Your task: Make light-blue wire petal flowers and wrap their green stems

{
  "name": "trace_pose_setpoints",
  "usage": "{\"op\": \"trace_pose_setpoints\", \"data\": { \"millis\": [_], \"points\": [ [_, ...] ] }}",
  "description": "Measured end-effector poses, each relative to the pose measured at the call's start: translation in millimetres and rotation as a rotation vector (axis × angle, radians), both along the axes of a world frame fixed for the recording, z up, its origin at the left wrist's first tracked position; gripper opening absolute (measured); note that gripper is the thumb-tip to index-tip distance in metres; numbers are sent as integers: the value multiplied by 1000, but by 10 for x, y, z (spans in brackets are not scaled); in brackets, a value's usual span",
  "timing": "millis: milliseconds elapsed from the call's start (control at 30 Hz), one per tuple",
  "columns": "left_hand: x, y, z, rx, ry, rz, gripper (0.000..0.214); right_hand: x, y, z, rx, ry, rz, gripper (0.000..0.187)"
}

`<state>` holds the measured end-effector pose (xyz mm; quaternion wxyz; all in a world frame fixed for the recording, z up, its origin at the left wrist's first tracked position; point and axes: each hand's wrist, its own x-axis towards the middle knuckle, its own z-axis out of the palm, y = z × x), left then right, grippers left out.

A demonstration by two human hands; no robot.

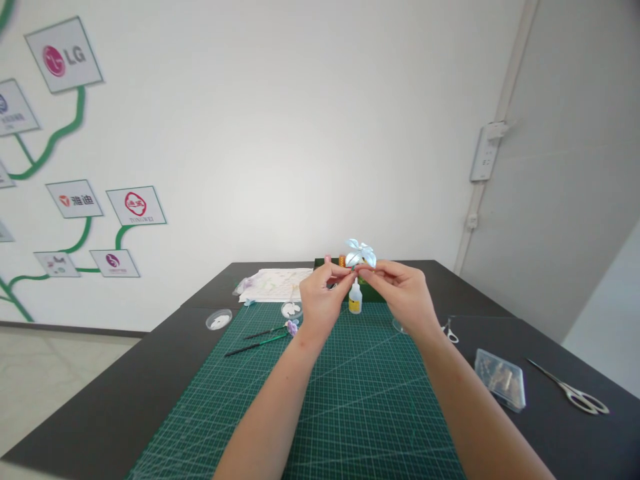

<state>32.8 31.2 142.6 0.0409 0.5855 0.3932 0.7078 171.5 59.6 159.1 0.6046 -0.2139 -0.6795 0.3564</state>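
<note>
Both my hands are raised above the green cutting mat. My left hand and my right hand pinch together at the base of a small pale-blue paper flower, whose petals spread just above my fingertips. Fingers of both hands are closed on its stem. A small glue bottle with a yellow label stands on the mat right below and between my hands.
On the mat's left lie thin green stems with a purple flower and a round dish. Another dish and paper sheets sit further left. At right are a clear plastic box, large scissors and small scissors.
</note>
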Motion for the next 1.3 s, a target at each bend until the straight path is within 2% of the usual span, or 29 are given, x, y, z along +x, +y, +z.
{"op": "trace_pose_setpoints", "data": {
  "millis": [233, 467, 700, 1100, 1300],
  "points": [
    [27, 5, -2, 13, -2, -2, 10, 12, -37, 33, 19, -14, -52, 16],
    [22, -26, 53, -67, -69, -91, 8, 42, -67, 60, 12, -40, -67, 20],
    [8, -26, 55, -78, -31, -128, 9, 100, -69, 63, 7, -84, -122, 26],
    [-26, -34, 36, -32, 179, -2, 18, 115, -59, 69, 3, -91, -132, 25],
    [-24, -48, 50, -40, 126, -31, 14, 138, -97, 86, 22, -122, -154, 26]
  ]
}}
